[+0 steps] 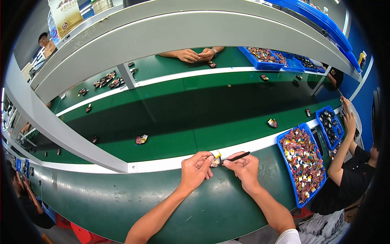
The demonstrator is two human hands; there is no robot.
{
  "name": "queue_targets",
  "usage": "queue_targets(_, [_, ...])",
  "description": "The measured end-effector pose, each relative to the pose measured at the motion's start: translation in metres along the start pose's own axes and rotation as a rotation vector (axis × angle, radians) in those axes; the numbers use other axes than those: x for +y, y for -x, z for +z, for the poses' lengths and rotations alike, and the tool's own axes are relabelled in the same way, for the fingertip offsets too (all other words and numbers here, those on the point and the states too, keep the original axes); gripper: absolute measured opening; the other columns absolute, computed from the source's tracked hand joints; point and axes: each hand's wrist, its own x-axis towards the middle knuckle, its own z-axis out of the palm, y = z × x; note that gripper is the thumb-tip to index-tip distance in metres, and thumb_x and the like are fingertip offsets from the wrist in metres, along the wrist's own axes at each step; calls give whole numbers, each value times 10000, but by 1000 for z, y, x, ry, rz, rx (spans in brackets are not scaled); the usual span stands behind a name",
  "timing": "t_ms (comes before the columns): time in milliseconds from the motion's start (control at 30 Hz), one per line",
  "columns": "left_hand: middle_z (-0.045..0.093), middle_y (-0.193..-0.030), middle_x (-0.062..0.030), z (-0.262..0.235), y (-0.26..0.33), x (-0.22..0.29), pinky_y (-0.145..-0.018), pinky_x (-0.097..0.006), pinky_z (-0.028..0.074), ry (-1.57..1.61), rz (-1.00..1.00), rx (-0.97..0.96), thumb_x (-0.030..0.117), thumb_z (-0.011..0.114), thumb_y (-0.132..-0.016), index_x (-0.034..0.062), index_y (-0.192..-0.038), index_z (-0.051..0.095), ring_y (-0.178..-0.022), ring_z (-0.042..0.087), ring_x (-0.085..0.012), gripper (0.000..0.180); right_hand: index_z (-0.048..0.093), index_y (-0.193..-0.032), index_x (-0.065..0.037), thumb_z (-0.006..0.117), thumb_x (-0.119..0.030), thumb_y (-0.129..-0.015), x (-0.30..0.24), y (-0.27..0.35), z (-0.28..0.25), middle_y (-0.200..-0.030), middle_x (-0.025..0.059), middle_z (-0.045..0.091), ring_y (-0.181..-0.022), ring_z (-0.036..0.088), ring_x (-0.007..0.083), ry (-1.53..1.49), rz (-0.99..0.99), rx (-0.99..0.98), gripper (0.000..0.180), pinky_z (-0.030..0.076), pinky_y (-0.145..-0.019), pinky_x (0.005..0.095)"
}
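My left hand (196, 171) is closed on a small electronic part (216, 160) with a yellow piece and pale and pinkish bits. In my right hand (245, 170) is a slim black pen-like tool (240, 156), its upper end sticking out past the fingers to the right. The tool's lower end meets or nearly meets the part; fingers hide the exact contact. Both hands are close together over the near green worktop (134, 199), by the pale rail of the belt. To their right stands a blue tray (279, 140) heaped with small pinkish, white and yellow parts (302, 162).
Beyond the rail runs a green conveyor belt (227, 140) carrying scattered small parts (141, 139). A grey shelf beam (183, 30) crosses above. A smaller blue tray (330, 126) holds black pieces beside a co-worker's arm (340, 156). Another person's hands (189, 55) work across the belt.
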Motion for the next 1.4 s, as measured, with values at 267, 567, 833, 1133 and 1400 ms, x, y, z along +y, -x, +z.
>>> queue_targets(267, [691,-717,-77,1,1,-1,-423,-219,451,-25,26,0,52,641,-971,-61,-1041,679,-517,626,-96,138,672,-916,-4,780,-2,-809,-8,-1,0,-796,110,744,-490,478,21,44,99,-18,152,283,-429,189])
queue_targets(567, [693,-691,-70,1,0,-1,-413,-220,448,-76,28,49,52,648,-964,-54,-1005,686,-500,631,-96,120,670,-930,30,784,34,-818,-9,1,1,-846,101,731,-750,682,98,14,107,-35,160,502,-615,202])
queue_targets(833, [703,-703,-79,2,1,2,-417,-221,453,-79,38,74,48,660,-953,-53,-1000,691,-499,633,-98,116,667,-941,29,784,30,-812,-5,2,3,-807,80,714,-668,620,70,19,44,-16,174,440,-575,200])
queue_targets(1133, [707,-727,-87,3,2,2,-424,-224,466,-91,68,109,54,667,-953,-55,-1019,688,-511,639,-104,130,674,-937,9,795,6,-808,0,2,4,-760,56,713,-560,556,23,-22,3,-15,176,338,-445,178])
queue_targets(1400, [708,-740,-92,4,2,-1,-426,-227,474,-102,106,91,56,660,-961,-52,-1044,682,-525,644,-106,138,677,-947,15,789,8,-816,2,2,4,-798,88,736,-571,577,31,-3,1,-3,172,347,-445,178])
